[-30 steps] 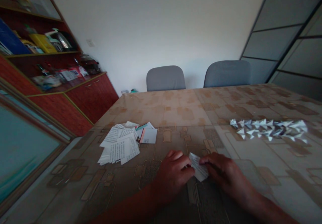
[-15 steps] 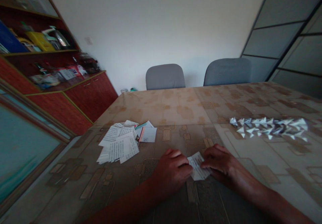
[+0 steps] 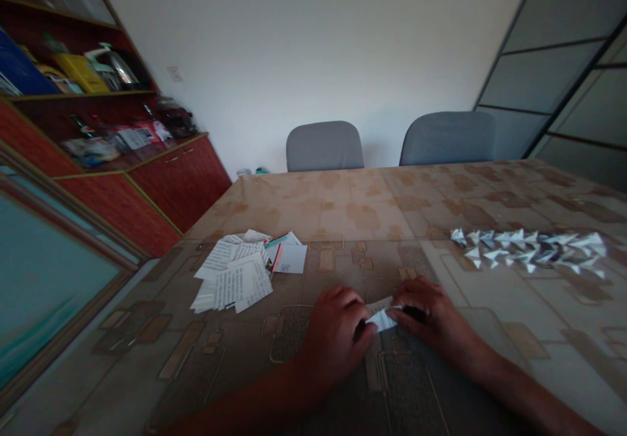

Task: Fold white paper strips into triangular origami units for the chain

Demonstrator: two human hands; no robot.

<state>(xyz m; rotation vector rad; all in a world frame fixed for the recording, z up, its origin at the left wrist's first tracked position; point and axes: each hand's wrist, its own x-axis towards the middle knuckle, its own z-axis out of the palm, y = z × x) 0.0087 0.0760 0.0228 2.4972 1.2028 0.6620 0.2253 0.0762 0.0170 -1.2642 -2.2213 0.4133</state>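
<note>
A small piece of printed paper (image 3: 383, 319) lies partly folded on the table between my hands, its near edge turned up and over. My left hand (image 3: 337, 325) pinches its left end between thumb and fingers. At its right end, the thumb and fingers of my right hand (image 3: 425, 312) close on the paper too. Both hands rest low over the tablecloth, and the fingertips hide the paper's ends.
Loose printed paper pieces (image 3: 240, 279) are heaped on the left of the table (image 3: 343, 207). Several folded paper shapes (image 3: 529, 250) stand in rows on the right. Two grey chairs (image 3: 324, 147) are behind the far edge, and a shelved cabinet (image 3: 181, 181) is at the left.
The paper's near edge has been folded up and away from me, so less of its printed face shows. Both hands now pinch its ends. The view has shifted slightly.
</note>
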